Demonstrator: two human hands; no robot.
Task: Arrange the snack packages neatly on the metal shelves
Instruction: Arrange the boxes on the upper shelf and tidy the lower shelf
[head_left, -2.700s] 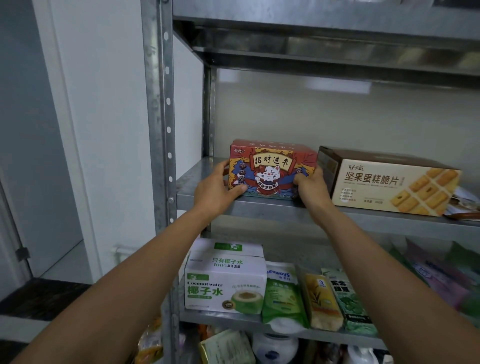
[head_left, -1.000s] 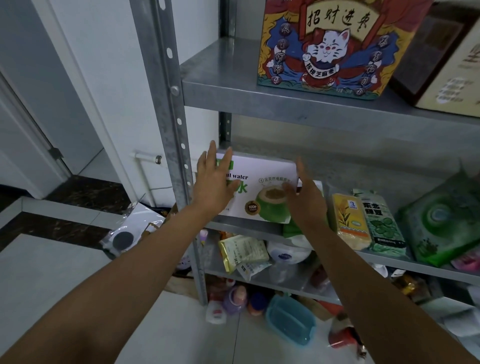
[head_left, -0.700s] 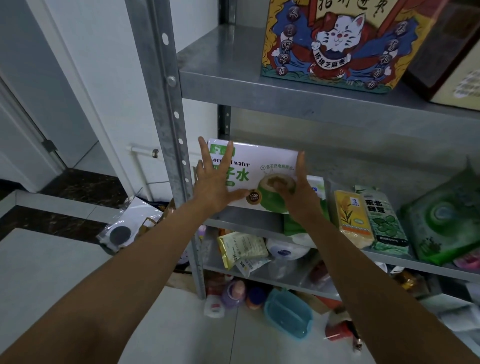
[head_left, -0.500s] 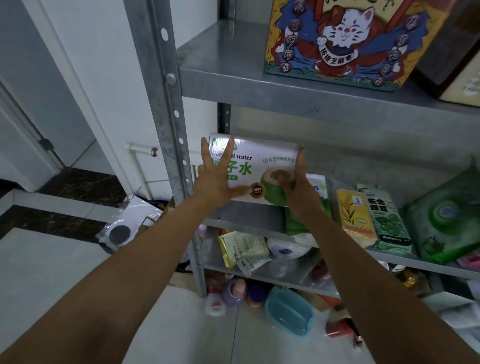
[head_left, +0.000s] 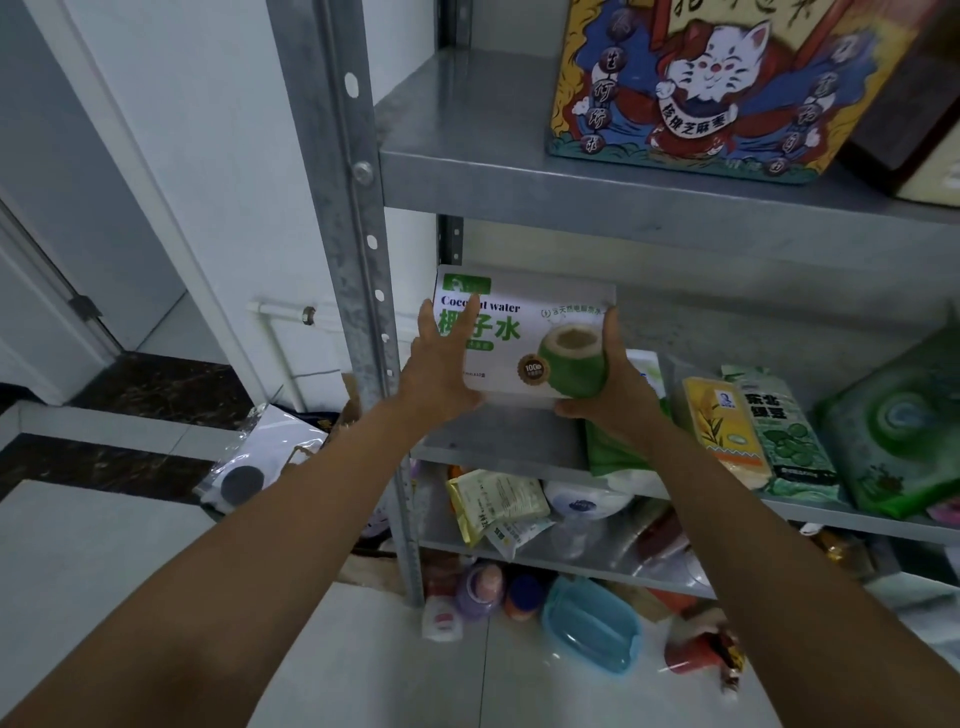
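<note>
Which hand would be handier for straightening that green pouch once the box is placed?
Right. The right hand grips the coconut water box at its lower right corner, directly above the green pouch. The left hand presses the box's far side, beside the shelf post.

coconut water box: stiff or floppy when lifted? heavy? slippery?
Probably stiff: the coconut water box shows flat faces and crisp edges between the left hand and right hand. Likely heavyish: a drinks carton, held two-handed. Smooth printed card could slip.
</note>
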